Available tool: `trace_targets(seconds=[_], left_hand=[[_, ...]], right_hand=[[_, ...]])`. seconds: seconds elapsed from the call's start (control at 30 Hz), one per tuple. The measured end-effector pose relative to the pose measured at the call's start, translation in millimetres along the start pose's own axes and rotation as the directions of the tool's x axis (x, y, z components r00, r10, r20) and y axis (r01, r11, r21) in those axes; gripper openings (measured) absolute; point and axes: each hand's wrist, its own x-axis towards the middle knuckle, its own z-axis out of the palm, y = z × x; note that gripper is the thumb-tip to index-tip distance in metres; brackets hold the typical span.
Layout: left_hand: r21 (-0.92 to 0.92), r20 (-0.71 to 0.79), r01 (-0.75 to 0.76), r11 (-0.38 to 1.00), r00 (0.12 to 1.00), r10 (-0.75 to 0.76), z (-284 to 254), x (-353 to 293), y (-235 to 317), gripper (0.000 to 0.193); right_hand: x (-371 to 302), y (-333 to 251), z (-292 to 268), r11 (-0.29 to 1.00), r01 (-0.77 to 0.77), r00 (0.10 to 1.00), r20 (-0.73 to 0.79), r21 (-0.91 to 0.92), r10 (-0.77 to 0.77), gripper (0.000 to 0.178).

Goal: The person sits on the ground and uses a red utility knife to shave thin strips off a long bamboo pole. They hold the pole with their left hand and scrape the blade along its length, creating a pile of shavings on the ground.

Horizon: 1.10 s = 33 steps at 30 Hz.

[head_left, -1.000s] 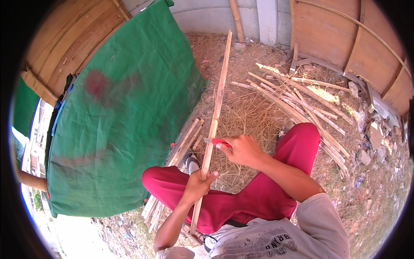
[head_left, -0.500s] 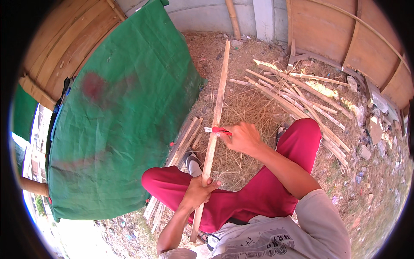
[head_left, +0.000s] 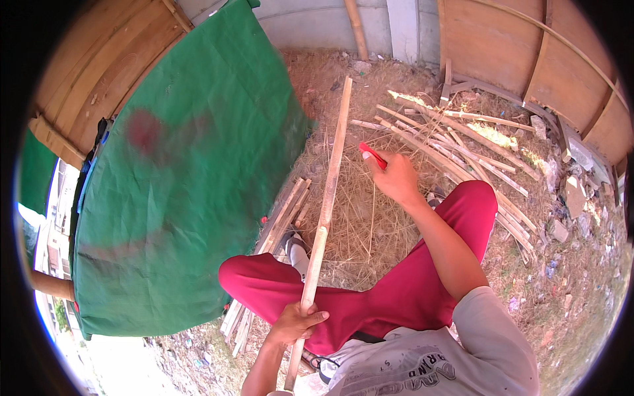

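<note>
A long split bamboo strip (head_left: pixel 333 168) slants up and away from my lap. My left hand (head_left: pixel 296 325) is wrapped round its lower part, over my left thigh. In my right hand (head_left: pixel 395 178) is a red utility knife (head_left: pixel 374 156), held off to the right of the strip and not touching it. The knife's blade is hard to make out now. Thin bamboo shavings (head_left: pixel 356 244) lie on the ground between my bent legs.
A pile of bamboo strips (head_left: pixel 462 148) lies at the right, and more strips (head_left: pixel 285 212) lie by my left leg. A green tarp (head_left: pixel 191 171) hangs close on the left. Rubble (head_left: pixel 576 198) lies along the right wooden panels (head_left: pixel 495 46).
My right hand has lifted the knife off the strip and moved it up and right. My left hand has drawn the strip down toward me.
</note>
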Motion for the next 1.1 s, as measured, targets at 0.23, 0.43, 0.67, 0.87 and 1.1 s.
trace_targets(seconds=[0.23,0.43,0.67,0.87,1.1], left_hand=[[-0.069,0.085,0.022,0.997,0.996,-0.016,-3,-1,13,0.039],[0.037,0.056,-0.033,0.999,0.998,0.031,-5,-7,16,0.042],[0.241,-0.212,-0.188,0.952,0.947,0.241,-24,-12,-3,0.041],[0.371,-0.285,-0.272,0.888,0.877,0.388,-60,-23,5,0.034],[0.377,-0.356,-0.342,0.861,0.804,0.476,-81,-25,3,0.024]], right_hand=[[-9,10,8,0.988,-0.077,0.990,0.131,0.136,0.059,0.048],[-3,15,7,0.982,-0.045,0.995,0.093,0.182,0.028,0.048],[-8,11,-2,0.968,-0.034,0.998,0.057,0.249,0.021,0.048],[-9,12,-10,0.973,0.006,0.999,0.046,0.229,-0.017,0.045],[-14,6,-15,0.961,0.008,0.999,0.041,0.276,-0.020,0.047]])
